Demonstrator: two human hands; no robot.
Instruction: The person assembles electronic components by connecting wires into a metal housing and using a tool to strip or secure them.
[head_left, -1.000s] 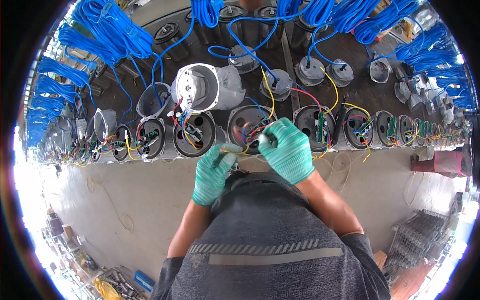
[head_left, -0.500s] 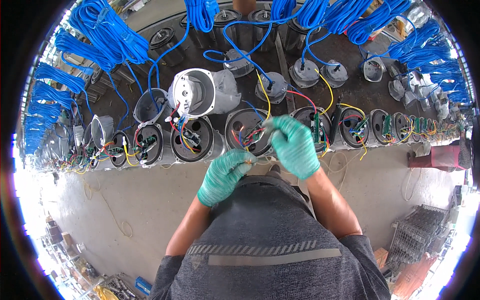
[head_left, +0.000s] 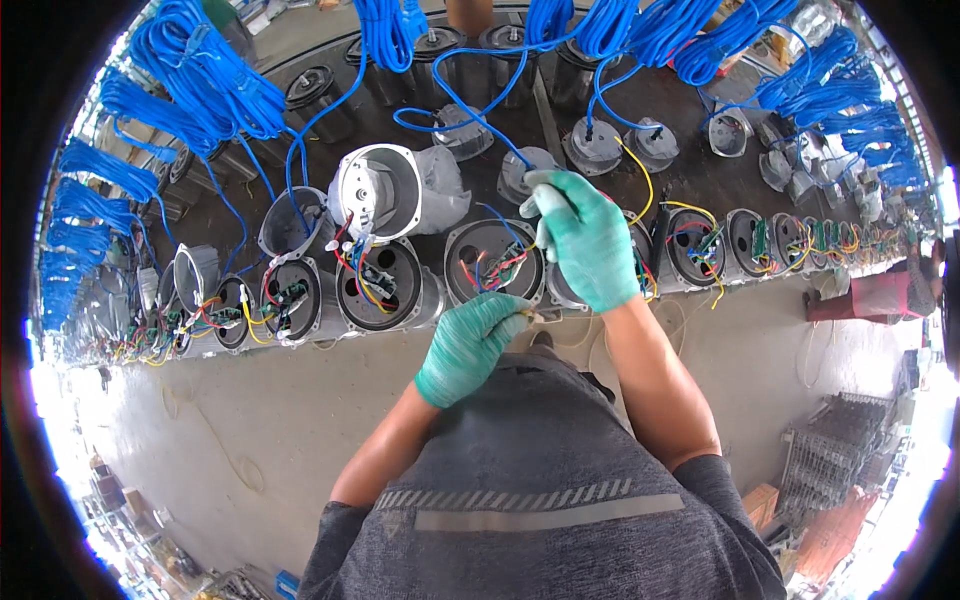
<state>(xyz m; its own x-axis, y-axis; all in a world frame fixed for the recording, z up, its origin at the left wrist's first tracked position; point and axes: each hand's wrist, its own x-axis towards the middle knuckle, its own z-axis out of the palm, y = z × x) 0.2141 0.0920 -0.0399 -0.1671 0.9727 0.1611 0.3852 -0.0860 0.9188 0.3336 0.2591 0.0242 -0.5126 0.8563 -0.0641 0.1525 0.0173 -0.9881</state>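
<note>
My left hand, in a green knitted glove, is pinched shut at the near rim of a round grey motor housing. A small pale yellowish tip shows at its fingertips; what it belongs to is unclear. Inside the housing lie a green circuit board and loose red, blue and orange-ended wires. My right hand, gloved alike, is raised above the housing's right side. Its fingers are curled together beside a grey end cap with a blue cable. Whatever those fingers hold is hidden.
More open housings with boards and wires line the bench's near edge. A cast metal cover stands open beside a plastic bag. Coiled blue cables hang along the far side. Another person's sleeve shows far right.
My right hand has risen from the housing's right rim toward the end cap. My left hand stays low at the near rim. The whole view has shifted slightly.
</note>
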